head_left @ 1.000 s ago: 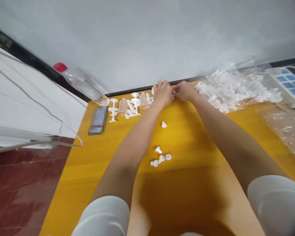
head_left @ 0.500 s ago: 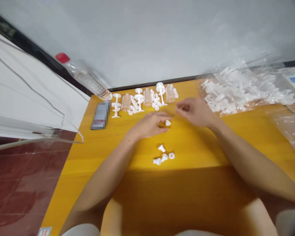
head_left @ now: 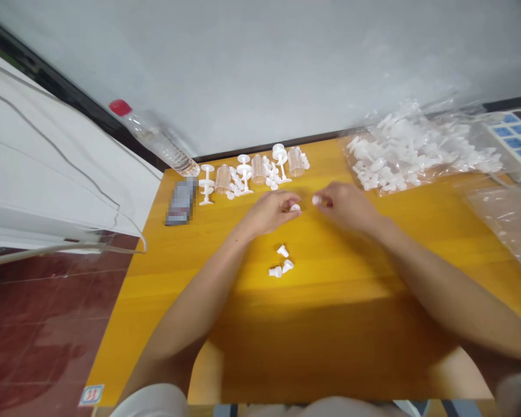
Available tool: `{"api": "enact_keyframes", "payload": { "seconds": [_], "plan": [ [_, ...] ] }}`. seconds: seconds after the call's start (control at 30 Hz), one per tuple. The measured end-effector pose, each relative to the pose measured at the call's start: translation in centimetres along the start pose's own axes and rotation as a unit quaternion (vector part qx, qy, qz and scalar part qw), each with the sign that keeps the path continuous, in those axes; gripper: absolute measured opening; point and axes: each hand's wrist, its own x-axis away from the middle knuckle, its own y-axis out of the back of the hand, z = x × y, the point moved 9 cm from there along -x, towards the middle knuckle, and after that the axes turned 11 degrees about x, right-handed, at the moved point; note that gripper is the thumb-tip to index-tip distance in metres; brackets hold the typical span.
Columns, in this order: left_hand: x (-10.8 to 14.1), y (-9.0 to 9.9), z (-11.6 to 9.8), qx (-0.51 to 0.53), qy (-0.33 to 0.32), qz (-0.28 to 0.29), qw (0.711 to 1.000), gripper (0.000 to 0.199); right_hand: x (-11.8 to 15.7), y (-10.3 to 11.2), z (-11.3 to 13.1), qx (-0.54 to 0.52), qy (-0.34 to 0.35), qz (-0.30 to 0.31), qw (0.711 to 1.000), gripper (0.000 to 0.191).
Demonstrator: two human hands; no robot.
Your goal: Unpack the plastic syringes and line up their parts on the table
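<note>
My left hand [head_left: 272,213] is closed, with a small white plastic plug [head_left: 295,207] between thumb and fingers. To its right, my right hand [head_left: 341,204] pinches another small white plastic piece [head_left: 316,199] at its fingertips. The two hands face each other, a little apart, just above the table. Nearer to me on the table lie three loose white plugs [head_left: 287,265] in a small group. Beyond my hands stands a row of white stemmed plastic parts [head_left: 244,174], clear ribbed cylinders [head_left: 258,169] and little clusters of white pieces [head_left: 235,183].
A clear bag of white parts [head_left: 417,153] lies at the back right, with a power strip [head_left: 516,139] beside it and another clear plastic bag [head_left: 510,217] nearer. A red-capped bottle [head_left: 156,142] leans at the back left, next to a blurred flat packet [head_left: 181,201]. The yellow table [head_left: 156,301] meets the wall.
One plug has left the near group on the table. My right hand now shows a white piece at its fingertips, and my left fingers have closed around their plug.
</note>
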Motion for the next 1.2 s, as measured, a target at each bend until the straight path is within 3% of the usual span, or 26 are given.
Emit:
{"api": "enact_keyframes", "payload": {
  "seconds": [0.1,0.23,0.33,0.4,0.47,0.57,0.7,0.83,0.9,1.0,1.1,1.2],
  "plan": [
    [-1.0,-0.3,0.8,0.002,0.017,-0.026,1.000,0.022,-5.5,0.3,-3.5,0.006,-0.071,-0.023,0.997,0.027],
    [-1.7,-1.0,0.8,-0.041,-0.011,-0.041,0.998,0.018,-9.5,-1.2,-4.6,-0.011,-0.076,-0.021,0.997,0.023],
    [-1.6,-1.1,0.9,-0.039,-0.009,-0.056,0.998,0.016,-8.3,-1.2,-4.5,-0.082,-0.067,-0.040,0.994,0.020],
    [-1.5,-0.8,1.0,-0.027,0.006,-0.079,0.996,0.023,-6.1,-1.0,-4.1,-0.157,-0.053,-0.052,0.985,0.033],
    [-1.4,-0.8,0.9,-0.010,0.012,-0.097,0.995,0.030,-3.9,-1.2,-2.8,-0.216,-0.011,-0.023,0.976,0.045],
    [-1.3,-1.2,0.4,-0.003,-0.001,-0.103,0.995,0.037,-1.5,-2.3,-0.6,-0.304,0.045,0.051,0.950,0.042],
    [-0.9,-1.9,-0.1,0.020,-0.017,-0.093,0.995,0.043,-0.9,-3.8,0.2,-0.402,0.022,0.102,0.910,0.038],
    [0.5,-1.4,-0.8,0.072,-0.036,-0.073,0.994,0.054,-1.1,-4.1,0.4,-0.364,0.035,0.101,0.925,0.033],
    [1.8,-0.7,-1.1,0.092,-0.038,-0.043,0.994,0.055,-1.5,-3.6,-0.6,-0.310,0.016,0.053,0.949,0.029],
    [4.6,-0.6,-1.5,0.027,-0.028,0.073,0.997,0.040,-2.4,-2.4,-3.8,-0.196,-0.071,-0.043,0.977,0.024],
    [7.3,-1.1,-1.4,-0.053,-0.012,0.187,0.981,0.030,-3.8,-1.8,-6.3,-0.124,-0.133,-0.089,0.979,0.025],
    [8.4,-1.5,-1.4,-0.079,-0.005,0.227,0.971,0.024,-5.5,-1.9,-7.7,-0.097,-0.160,-0.104,0.977,0.026]
  ]
}}
